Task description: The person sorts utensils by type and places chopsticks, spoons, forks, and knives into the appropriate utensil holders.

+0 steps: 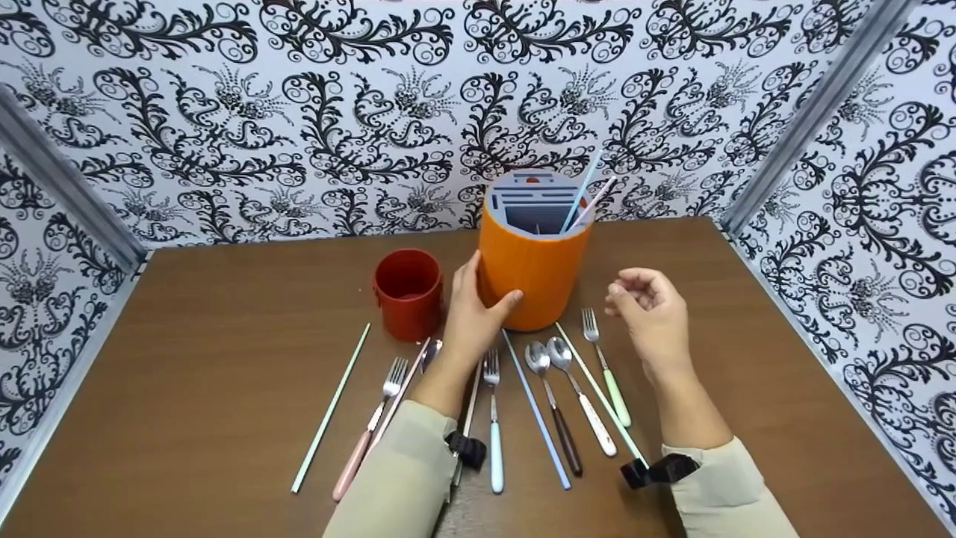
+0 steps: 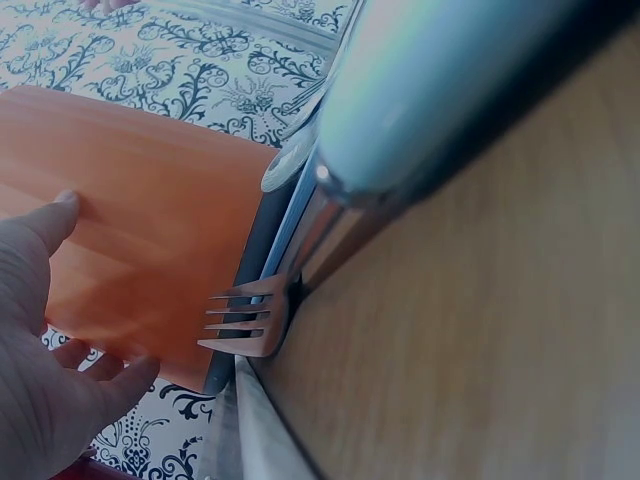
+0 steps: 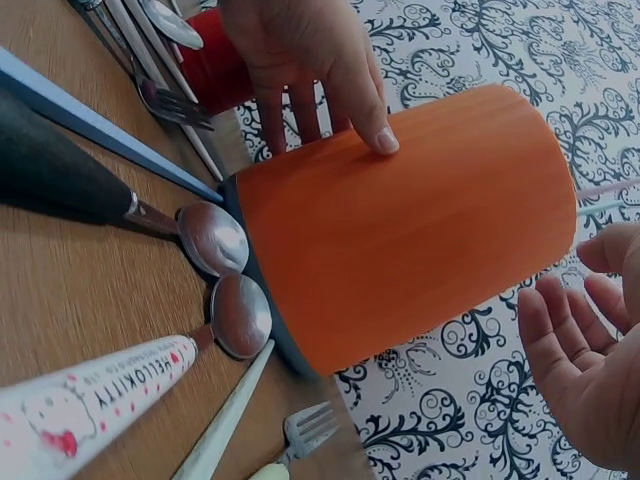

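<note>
An orange cylindrical cutlery holder (image 1: 534, 280) with a grey slotted top stands upright on the table. A light blue chopstick (image 1: 585, 187) and a pink chopstick (image 1: 600, 197) lean out of its right side. My left hand (image 1: 472, 321) holds the holder by its left side, thumb on the front and fingers round the side, as the right wrist view shows. To the right of the holder, my right hand (image 1: 659, 325) hovers with loosely bent fingers and nothing visible in them. Below it lies a fork with a green handle (image 1: 616, 396).
A red cup (image 1: 409, 306) stands left of the holder. In front lie a dark-handled spoon (image 1: 565, 441), a white-handled spoon (image 1: 597, 426), a blue-handled fork (image 1: 496, 448), a pink-handled fork (image 1: 355, 459) and several chopsticks, including a green one (image 1: 328, 411). Patterned walls (image 1: 314, 134) border the table.
</note>
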A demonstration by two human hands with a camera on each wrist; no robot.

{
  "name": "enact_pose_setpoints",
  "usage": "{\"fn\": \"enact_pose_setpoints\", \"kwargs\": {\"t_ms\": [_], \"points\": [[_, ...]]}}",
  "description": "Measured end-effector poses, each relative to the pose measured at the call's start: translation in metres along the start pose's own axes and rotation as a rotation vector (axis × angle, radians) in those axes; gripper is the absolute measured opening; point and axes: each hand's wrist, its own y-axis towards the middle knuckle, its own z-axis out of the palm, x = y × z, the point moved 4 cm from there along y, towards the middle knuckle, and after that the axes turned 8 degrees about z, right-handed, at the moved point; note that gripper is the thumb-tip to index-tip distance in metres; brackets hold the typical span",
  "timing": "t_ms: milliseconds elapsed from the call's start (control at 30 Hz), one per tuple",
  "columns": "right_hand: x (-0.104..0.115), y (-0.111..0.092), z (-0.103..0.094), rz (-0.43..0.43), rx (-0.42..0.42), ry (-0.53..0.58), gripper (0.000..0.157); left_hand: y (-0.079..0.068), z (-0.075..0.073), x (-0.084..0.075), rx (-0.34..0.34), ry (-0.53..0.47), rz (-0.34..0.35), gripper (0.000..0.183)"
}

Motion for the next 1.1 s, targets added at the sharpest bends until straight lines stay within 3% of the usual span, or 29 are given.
{"fn": "enact_pose_setpoints", "kwargs": {"t_ms": [333, 767, 1100], "points": [[-0.006, -0.001, 0.001, 0.057, 0.058, -0.141, 0.023, 0.0, 0.001, 0.001, 0.005, 0.002, 0.001, 0.09], [-0.013, 0.002, 0.0, 0.06, 0.128, -0.257, 0.03, 0.0, -0.001, 0.001, 0.006, 0.005, -0.008, 0.091], [-0.02, 0.006, -0.007, 0.082, 0.178, -0.489, 0.041, -0.001, 0.0, 0.001, 0.004, 0.012, 0.022, 0.09]]}}
